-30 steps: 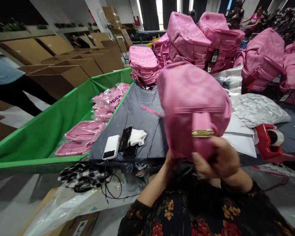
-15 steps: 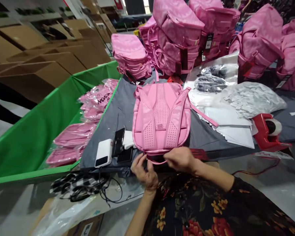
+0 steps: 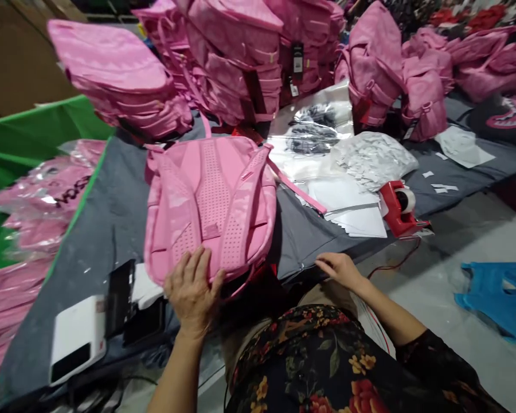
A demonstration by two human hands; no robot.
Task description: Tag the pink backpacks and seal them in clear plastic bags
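Observation:
A pink backpack lies on the grey-covered table with its padded back and shoulder straps facing up. My left hand rests flat on its near end, fingers spread, and grips nothing. Away to the right, my right hand is at the table's front edge, clear of the backpack. Its fingers are pressed together; whatever they may hold is too small or hidden to name. One loose strap trails from the backpack toward a stack of white paper sheets.
Behind stand piled pink backpacks. At right are a bag of small white packets and a red tape dispenser. A white power bank and dark phones lie at left, beside a green bin of wrapped pink bags.
My view has turned right. My right hand has left the backpack's near edge and moved right; my left hand has gone from pinching near that edge to lying flat on the backpack.

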